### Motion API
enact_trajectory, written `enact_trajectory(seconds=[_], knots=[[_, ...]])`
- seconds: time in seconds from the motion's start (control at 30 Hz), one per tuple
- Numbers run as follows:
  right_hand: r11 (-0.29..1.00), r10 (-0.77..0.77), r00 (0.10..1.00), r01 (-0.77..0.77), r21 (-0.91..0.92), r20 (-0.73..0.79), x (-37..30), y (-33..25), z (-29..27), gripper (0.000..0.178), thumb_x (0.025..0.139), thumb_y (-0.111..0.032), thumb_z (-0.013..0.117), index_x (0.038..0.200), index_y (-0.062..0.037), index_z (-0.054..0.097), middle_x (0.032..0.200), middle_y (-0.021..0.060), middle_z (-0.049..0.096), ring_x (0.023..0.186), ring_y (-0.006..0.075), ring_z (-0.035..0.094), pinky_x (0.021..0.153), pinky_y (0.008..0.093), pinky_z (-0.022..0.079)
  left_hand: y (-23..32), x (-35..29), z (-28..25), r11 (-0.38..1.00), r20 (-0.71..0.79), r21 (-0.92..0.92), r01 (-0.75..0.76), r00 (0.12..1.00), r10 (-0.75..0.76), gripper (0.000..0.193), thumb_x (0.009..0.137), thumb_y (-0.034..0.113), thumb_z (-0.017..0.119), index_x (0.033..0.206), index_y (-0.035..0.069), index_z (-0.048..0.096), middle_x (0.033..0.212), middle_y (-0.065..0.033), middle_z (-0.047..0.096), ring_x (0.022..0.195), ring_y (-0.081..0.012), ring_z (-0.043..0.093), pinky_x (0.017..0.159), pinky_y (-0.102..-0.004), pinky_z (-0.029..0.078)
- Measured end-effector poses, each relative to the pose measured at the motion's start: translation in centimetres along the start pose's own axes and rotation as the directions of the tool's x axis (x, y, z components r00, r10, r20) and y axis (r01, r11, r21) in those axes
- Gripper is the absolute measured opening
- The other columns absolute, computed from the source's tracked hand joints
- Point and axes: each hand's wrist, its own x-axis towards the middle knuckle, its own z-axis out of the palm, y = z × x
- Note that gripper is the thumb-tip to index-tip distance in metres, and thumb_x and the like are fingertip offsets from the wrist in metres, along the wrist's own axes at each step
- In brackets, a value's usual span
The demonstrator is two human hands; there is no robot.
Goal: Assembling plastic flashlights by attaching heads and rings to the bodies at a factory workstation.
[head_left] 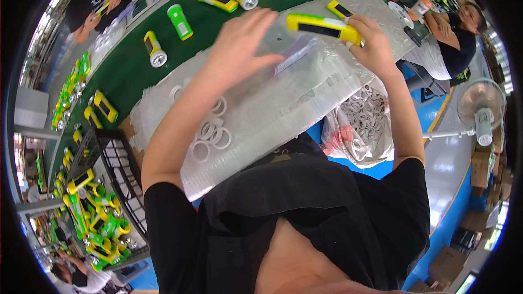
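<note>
My right hand (371,43) is closed around one end of a yellow flashlight (316,25) with a dark panel along its side, held level above the worktable. My left hand (245,41) is raised over the table's far side, fingers stretched out and nothing in them. Between the hands, a blurred translucent purplish sheet or bag (294,57) shows; I cannot tell whether it touches the table. Another yellow flashlight (339,8) lies just beyond the held one. Several loose white rings (208,129) are on the plastic-covered table (261,122), below my left forearm.
A green conveyor belt (128,81) with spaced flashlights curves along the far side. A black crate (117,169) and a heap of flashlights (98,218) are at left. A sack of white rings (362,125) hangs near my right arm. Co-workers sit beyond; a fan (482,111) stands right.
</note>
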Motion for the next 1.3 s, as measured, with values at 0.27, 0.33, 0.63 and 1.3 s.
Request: enact_trajectory(seconds=[0.27, 0.33, 0.63, 1.3], knots=[[0.933, -0.126, 0.947, 0.215, 0.289, -0.296, -1.9, -11.7, 1.8, 0.041, 0.072, -0.007, 0.078, 0.109, -0.0049, 0.062, 0.107, 0.0137, 0.064, 0.097, 0.0309, 0.062, 0.081, 0.0383, 0.051, 4.0, -6.6, -0.3, 0.786, 0.24, -0.311, 0.535, 0.844, -0.479, 0.062, 0.085, 0.042, 0.069, 0.129, 0.003, 0.049, 0.099, -0.0168, 0.067, 0.087, -0.0331, 0.066, 0.076, -0.0394, 0.051], [0.761, 0.233, 0.971, -0.218, 0.611, 0.055, -5.0, -13.2, 4.4, 0.035, 0.081, -0.018, 0.078, 0.107, -0.0009, 0.062, 0.1, 0.0154, 0.067, 0.091, 0.0232, 0.066, 0.076, 0.0341, 0.053, 5.3, -8.0, -1.2, 0.593, 0.257, -0.478, 0.648, 0.749, -0.61, 0.064, 0.085, 0.046, 0.068, 0.128, 0.003, 0.049, 0.092, -0.0161, 0.067, 0.079, -0.0272, 0.067, 0.07, -0.0366, 0.051], [-0.434, -0.028, 0.84, -0.499, 0.75, 0.542, -3.6, -19.1, 7.6, 0.062, 0.088, -0.046, 0.061, 0.126, 0.0008, 0.049, 0.094, 0.0148, 0.064, 0.085, 0.0254, 0.065, 0.078, 0.0354, 0.052, 7.4, -14.8, -1.1, 0.575, 0.02, -0.611, 0.545, 0.736, -0.677, 0.019, 0.088, 0.016, 0.069, 0.078, 0.0, 0.067, 0.077, -0.0049, 0.065, 0.064, -0.0088, 0.057, 0.057, -0.0261, 0.046], [-0.265, -0.146, 0.765, -0.641, 0.72, 0.627, -6.3, -18.8, 7.6, 0.058, 0.093, -0.043, 0.061, 0.126, 0.0024, 0.044, 0.098, 0.0146, 0.061, 0.081, 0.0228, 0.066, 0.073, 0.0341, 0.054, 8.0, -10.0, 0.3, 0.614, 0.009, -0.738, 0.279, 0.914, -0.405, 0.034, 0.102, 0.023, 0.042, 0.107, 0.004, 0.069, 0.107, -0.0115, 0.064, 0.095, -0.0235, 0.061, 0.086, -0.0352, 0.047]])
